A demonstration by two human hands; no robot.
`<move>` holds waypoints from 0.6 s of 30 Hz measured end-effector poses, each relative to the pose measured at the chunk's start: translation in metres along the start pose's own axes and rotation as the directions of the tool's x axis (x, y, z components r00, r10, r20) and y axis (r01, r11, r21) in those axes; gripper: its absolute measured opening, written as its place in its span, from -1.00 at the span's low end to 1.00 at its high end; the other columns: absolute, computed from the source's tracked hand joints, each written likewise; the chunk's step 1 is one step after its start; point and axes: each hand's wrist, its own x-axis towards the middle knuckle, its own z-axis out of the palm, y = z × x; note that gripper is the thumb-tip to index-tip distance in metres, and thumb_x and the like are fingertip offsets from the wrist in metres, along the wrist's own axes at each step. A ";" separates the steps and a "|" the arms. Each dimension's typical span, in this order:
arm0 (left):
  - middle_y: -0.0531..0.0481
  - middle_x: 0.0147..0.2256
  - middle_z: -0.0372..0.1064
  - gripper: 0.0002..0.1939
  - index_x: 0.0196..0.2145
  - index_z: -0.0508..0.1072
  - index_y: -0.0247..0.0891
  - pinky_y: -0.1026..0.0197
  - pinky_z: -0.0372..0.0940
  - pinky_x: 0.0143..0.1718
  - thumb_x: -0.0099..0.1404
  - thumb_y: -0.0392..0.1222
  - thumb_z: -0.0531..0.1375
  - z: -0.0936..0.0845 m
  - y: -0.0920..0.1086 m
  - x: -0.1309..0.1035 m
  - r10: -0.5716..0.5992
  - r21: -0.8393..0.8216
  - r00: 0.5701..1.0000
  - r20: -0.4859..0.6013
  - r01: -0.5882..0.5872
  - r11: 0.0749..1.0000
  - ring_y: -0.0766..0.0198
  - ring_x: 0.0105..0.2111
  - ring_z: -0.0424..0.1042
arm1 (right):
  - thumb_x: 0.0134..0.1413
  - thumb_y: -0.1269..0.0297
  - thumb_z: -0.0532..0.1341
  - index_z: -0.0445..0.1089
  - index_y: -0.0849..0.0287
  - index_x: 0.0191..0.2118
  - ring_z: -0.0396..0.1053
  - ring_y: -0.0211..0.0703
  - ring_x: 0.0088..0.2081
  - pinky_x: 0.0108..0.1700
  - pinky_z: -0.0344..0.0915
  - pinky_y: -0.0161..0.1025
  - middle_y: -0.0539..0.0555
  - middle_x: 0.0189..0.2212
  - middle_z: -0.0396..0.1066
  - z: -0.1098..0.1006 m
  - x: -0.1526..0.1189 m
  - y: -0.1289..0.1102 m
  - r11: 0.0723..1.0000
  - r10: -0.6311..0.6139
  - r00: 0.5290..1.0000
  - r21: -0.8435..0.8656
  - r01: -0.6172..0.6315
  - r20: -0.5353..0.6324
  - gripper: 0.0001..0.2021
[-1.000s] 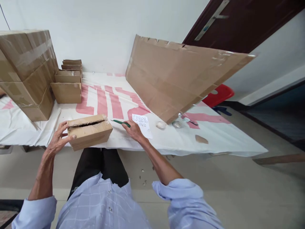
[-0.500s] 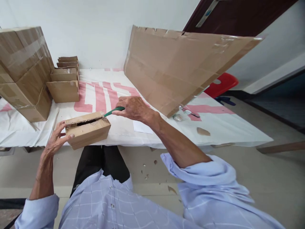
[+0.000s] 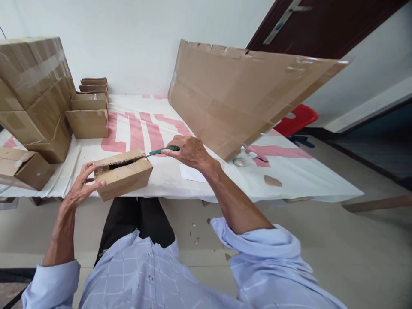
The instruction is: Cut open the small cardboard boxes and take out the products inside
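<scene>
A small cardboard box (image 3: 128,180) with a dark slit along its top rests at the table's front edge. My left hand (image 3: 82,185) grips its left end, thumb on the near side and fingers at the top corner. In my right hand (image 3: 188,151) is a green-handled tool (image 3: 164,149), held closed between thumb and fingers. The tool's thin metal tip points left and meets the box's upper right corner, at the end of the slit. What kind of tool it is cannot be made out for certain.
Stacked cardboard boxes (image 3: 38,94) stand at the left, with a loose box (image 3: 27,167) before them and a row of upright cardboard pieces (image 3: 88,122) beside them. A large cardboard sheet (image 3: 238,94) leans behind my right hand. A tape roll (image 3: 238,162) and red chair (image 3: 296,120) are right.
My right hand and the tool have moved slightly right, and more of the metal tip shows. The view has shifted, bringing the loose box at left into sight.
</scene>
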 end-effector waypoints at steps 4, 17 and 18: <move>-0.15 0.36 0.28 -0.24 0.23 0.62 0.03 -0.24 0.50 0.31 0.22 0.46 0.44 -0.002 0.000 -0.001 0.005 0.038 1.000 -0.006 -0.005 0.999 -0.31 0.40 0.35 | 0.46 -0.17 0.32 0.74 0.06 -0.30 0.48 -0.01 -0.21 -0.29 0.06 -0.17 0.15 -0.25 0.64 -0.008 0.007 0.011 0.996 -0.028 1.000 -0.085 0.028 0.006 -0.54; -0.15 0.48 0.21 -0.04 0.49 0.39 0.14 -0.24 0.48 0.32 0.22 0.36 0.49 -0.004 -0.005 0.000 0.029 0.009 0.999 0.016 -0.029 1.000 -0.35 0.49 0.24 | 0.46 0.13 0.29 0.61 0.14 -0.05 0.51 0.10 -0.05 -0.10 0.36 -0.11 0.27 -0.02 0.59 0.138 -0.044 0.025 0.899 0.435 0.900 0.050 -0.435 0.010 -0.78; -0.15 0.49 0.21 -0.02 0.51 0.36 0.14 -0.24 0.48 0.33 0.22 0.34 0.49 -0.004 -0.006 0.000 0.023 0.015 1.000 0.021 -0.024 1.000 -0.36 0.50 0.23 | 0.45 0.15 0.28 0.60 0.15 -0.06 0.50 0.13 -0.02 -0.06 0.37 -0.09 0.28 -0.03 0.58 0.148 -0.049 0.022 0.885 0.461 0.887 0.060 -0.461 0.021 -0.79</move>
